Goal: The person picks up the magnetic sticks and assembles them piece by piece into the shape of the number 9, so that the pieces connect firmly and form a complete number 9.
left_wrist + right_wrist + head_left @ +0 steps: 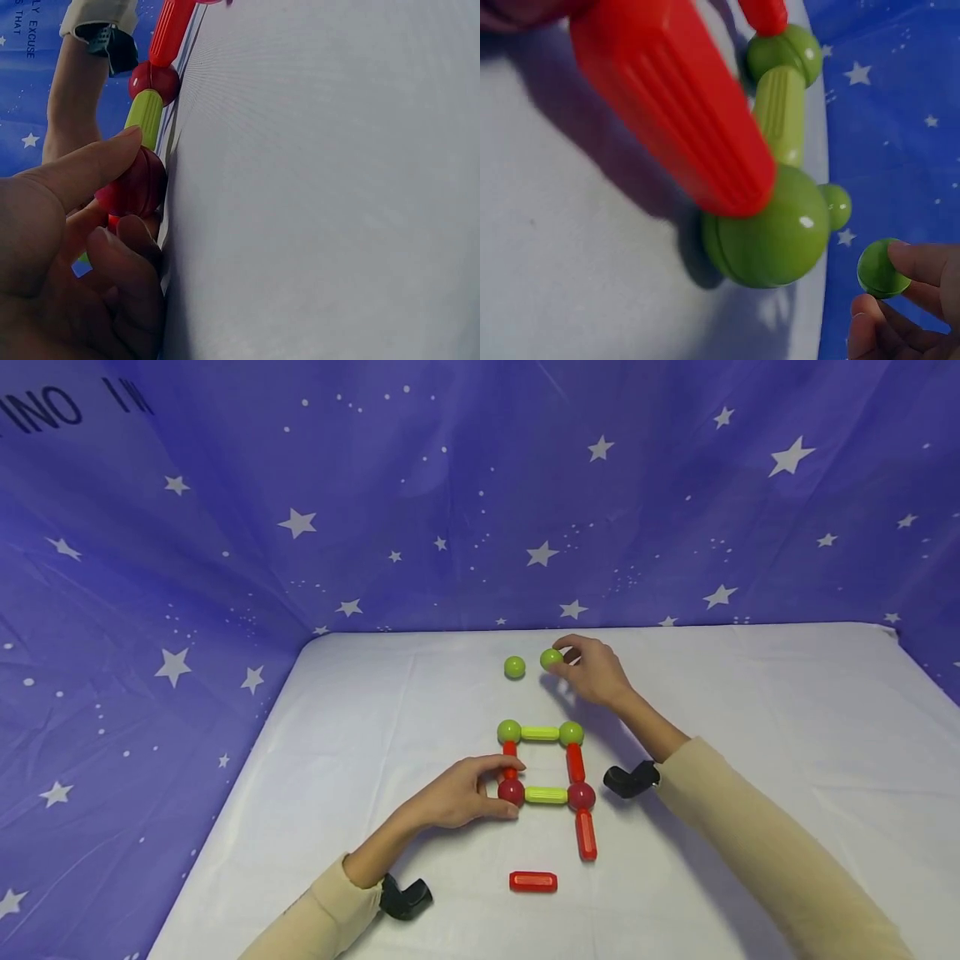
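My left hand [457,793] grips the dark red ball [512,792] at the near left corner of a square of balls and rods, its thumb and fingers round the ball. A yellow-green rod [546,795] joins this ball to another red ball [581,796]. Red rods [575,763] lead back from both to two green balls [509,732], linked by a second yellow-green rod [540,733]. Behind the square, my right hand [594,672] pinches a loose green ball [877,268] between thumb and fingers. One more red rod [587,835] points toward me from the right red ball.
A loose green ball [514,667] sits at the back, left of the right hand. Nearer me lies a single red rod [533,882]. The white-covered table [712,693] meets a blue star-patterned cloth [480,485] behind and at the left.
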Demonstrator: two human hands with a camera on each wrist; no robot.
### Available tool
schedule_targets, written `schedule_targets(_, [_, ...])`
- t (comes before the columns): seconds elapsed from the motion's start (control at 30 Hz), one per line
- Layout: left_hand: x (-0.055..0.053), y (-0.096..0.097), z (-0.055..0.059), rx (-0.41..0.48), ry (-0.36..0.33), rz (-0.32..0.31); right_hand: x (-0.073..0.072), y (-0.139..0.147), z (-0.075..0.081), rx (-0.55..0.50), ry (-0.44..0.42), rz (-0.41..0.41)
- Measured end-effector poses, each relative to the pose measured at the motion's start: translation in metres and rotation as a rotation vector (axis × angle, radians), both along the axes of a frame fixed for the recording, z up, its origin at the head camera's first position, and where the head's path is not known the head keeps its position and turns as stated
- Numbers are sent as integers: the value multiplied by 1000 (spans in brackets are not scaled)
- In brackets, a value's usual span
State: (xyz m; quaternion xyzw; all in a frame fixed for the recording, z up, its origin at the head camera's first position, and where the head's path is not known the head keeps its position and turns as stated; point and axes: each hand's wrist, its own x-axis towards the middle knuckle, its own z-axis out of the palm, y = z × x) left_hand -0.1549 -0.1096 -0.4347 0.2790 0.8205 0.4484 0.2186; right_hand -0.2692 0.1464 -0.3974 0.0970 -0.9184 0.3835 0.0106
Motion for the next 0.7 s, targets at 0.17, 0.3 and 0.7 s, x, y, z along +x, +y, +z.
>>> schedule_targets(0.17, [0, 0, 0, -12, 6, 1, 9, 0, 8, -7, 12, 13])
schedule_targets(0.3, [0, 0, 1, -14, 9, -3, 17, 2, 13, -23, 15, 29])
schedule_targets(0.7, [0, 0, 2, -29, 13, 0, 43, 2, 11, -57, 45, 67])
